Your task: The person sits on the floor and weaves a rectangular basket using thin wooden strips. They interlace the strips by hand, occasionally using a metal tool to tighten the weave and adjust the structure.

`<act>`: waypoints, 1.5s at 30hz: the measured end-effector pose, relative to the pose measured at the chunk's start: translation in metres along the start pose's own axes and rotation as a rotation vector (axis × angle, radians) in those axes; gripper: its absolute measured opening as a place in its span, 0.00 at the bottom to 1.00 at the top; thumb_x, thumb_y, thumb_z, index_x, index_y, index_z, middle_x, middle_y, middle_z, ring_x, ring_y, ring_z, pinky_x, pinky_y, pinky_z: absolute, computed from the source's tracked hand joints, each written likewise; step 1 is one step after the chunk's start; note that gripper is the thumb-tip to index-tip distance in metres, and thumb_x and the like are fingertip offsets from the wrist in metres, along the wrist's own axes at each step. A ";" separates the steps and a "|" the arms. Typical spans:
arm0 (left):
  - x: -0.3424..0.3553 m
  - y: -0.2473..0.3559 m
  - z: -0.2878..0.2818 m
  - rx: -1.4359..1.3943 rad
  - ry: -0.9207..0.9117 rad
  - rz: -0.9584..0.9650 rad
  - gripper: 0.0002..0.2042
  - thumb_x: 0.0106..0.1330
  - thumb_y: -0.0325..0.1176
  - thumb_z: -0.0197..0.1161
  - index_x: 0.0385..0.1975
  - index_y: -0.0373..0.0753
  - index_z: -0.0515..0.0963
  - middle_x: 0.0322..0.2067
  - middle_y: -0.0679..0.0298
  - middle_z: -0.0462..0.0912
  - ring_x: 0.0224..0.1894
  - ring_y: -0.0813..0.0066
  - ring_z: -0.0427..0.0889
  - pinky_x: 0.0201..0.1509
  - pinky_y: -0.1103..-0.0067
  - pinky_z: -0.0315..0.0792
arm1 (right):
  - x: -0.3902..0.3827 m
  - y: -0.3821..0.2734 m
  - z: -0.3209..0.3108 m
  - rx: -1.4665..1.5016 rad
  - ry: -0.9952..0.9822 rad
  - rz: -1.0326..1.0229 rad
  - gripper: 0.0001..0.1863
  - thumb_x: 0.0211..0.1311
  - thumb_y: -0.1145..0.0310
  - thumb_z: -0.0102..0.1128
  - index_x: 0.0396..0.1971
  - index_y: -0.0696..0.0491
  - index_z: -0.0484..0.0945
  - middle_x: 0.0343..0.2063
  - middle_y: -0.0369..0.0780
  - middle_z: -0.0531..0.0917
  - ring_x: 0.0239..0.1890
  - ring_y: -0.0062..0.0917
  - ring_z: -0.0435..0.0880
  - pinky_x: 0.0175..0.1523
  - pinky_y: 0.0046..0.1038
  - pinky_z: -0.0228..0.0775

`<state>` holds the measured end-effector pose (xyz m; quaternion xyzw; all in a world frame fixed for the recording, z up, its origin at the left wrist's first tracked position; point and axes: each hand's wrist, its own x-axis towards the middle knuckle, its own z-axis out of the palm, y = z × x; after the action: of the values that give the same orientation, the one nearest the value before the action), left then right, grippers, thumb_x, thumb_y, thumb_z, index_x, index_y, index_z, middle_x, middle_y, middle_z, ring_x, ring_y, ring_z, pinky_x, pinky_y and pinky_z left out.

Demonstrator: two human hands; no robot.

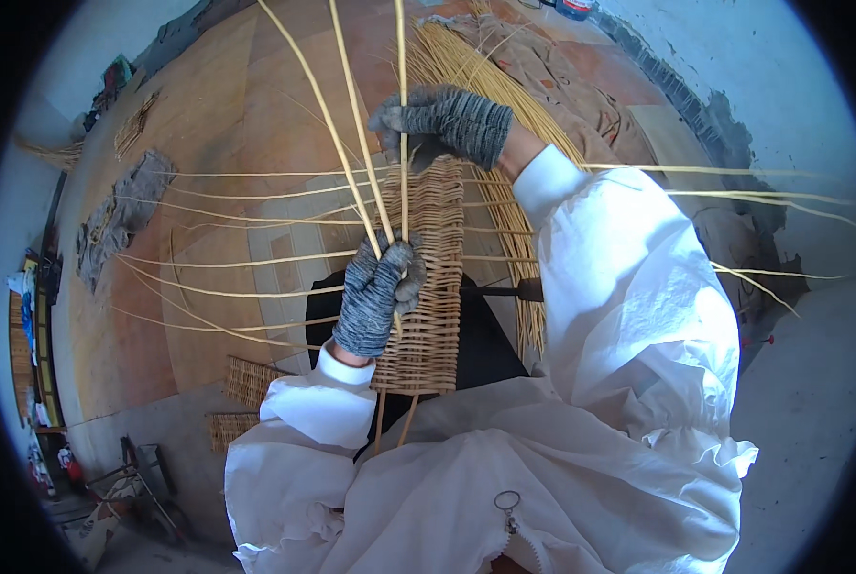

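1. Left hand [375, 292]: glove in streaky dark and light grey.
2. Right hand [452, 124]: plain grey over the fingers, with dark and pale grey stripes toward the wrist.
3. Long rods [321, 100]: pale straw yellow.
4. Woven panel [435, 287]: tan-brown, patterned in close over-and-under crosswise rows.
5. Bundle of rods [519, 86]: golden yellow.
6. Jacket [629, 277]: white.
7. Floor [208, 105]: patches of tan, orange-brown and grey.
8. Rag [127, 215]: mottled grey.
9. Sacking [591, 105]: dull brown.
10. Small woven pieces [251, 381]: brown, basket-weave pattern.
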<state>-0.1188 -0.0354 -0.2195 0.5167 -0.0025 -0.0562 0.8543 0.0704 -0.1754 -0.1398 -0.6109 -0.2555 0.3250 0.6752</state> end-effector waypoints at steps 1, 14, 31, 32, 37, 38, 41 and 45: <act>0.003 0.000 -0.001 -0.033 0.002 0.011 0.09 0.71 0.35 0.55 0.44 0.37 0.74 0.22 0.69 0.73 0.19 0.85 0.68 0.21 0.88 0.65 | -0.013 -0.005 0.000 -0.129 0.067 -0.008 0.18 0.60 0.58 0.64 0.43 0.56 0.81 0.30 0.39 0.83 0.28 0.25 0.83 0.33 0.30 0.81; 0.007 0.009 -0.012 0.367 -0.151 0.054 0.10 0.68 0.35 0.58 0.42 0.37 0.71 0.38 0.53 0.80 0.27 0.77 0.79 0.31 0.83 0.76 | -0.321 0.121 0.018 -0.003 0.769 -0.399 0.11 0.56 0.66 0.69 0.28 0.55 0.76 0.23 0.46 0.83 0.24 0.31 0.84 0.31 0.32 0.80; 0.037 -0.031 -0.040 1.354 -0.442 0.223 0.35 0.52 0.47 0.71 0.62 0.44 0.69 0.60 0.56 0.69 0.61 0.57 0.68 0.65 0.66 0.63 | -0.304 0.162 0.023 0.225 1.122 -0.118 0.14 0.57 0.65 0.67 0.31 0.59 0.73 0.24 0.49 0.82 0.22 0.32 0.84 0.27 0.32 0.81; 0.038 -0.031 -0.041 1.477 -0.496 0.320 0.39 0.49 0.53 0.72 0.62 0.45 0.69 0.60 0.55 0.69 0.63 0.56 0.66 0.67 0.63 0.60 | -0.299 0.161 0.021 0.256 1.149 -0.069 0.14 0.57 0.64 0.67 0.31 0.58 0.74 0.23 0.49 0.82 0.21 0.32 0.83 0.27 0.32 0.80; 0.037 -0.034 -0.043 1.426 -0.438 0.166 0.46 0.39 0.57 0.76 0.63 0.48 0.68 0.62 0.53 0.66 0.66 0.48 0.60 0.71 0.61 0.51 | -0.286 0.158 0.029 0.266 1.222 -0.173 0.13 0.59 0.69 0.65 0.32 0.59 0.70 0.25 0.49 0.82 0.21 0.33 0.85 0.26 0.32 0.82; 0.038 -0.034 -0.043 1.441 -0.443 0.162 0.46 0.40 0.57 0.75 0.63 0.48 0.68 0.61 0.52 0.66 0.66 0.48 0.60 0.72 0.61 0.51 | -0.284 0.158 0.033 0.221 1.174 -0.182 0.13 0.59 0.68 0.65 0.32 0.59 0.70 0.25 0.49 0.82 0.21 0.33 0.85 0.26 0.32 0.82; 0.039 -0.032 -0.042 1.463 -0.460 0.164 0.45 0.41 0.58 0.74 0.63 0.48 0.68 0.61 0.52 0.66 0.65 0.47 0.60 0.72 0.60 0.50 | -0.279 0.160 0.035 0.140 1.006 -0.262 0.15 0.59 0.67 0.66 0.31 0.59 0.69 0.24 0.47 0.81 0.22 0.32 0.84 0.26 0.31 0.81; 0.041 -0.033 -0.042 1.441 -0.491 0.188 0.45 0.42 0.58 0.73 0.64 0.48 0.67 0.61 0.50 0.66 0.66 0.46 0.60 0.72 0.60 0.49 | -0.270 0.161 0.027 0.064 1.089 -0.180 0.15 0.59 0.64 0.65 0.31 0.59 0.69 0.21 0.44 0.80 0.20 0.30 0.83 0.28 0.29 0.80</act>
<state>-0.0786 -0.0176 -0.2702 0.9162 -0.2723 -0.0811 0.2826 -0.1477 -0.3540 -0.2817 -0.6456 0.0895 -0.0891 0.7532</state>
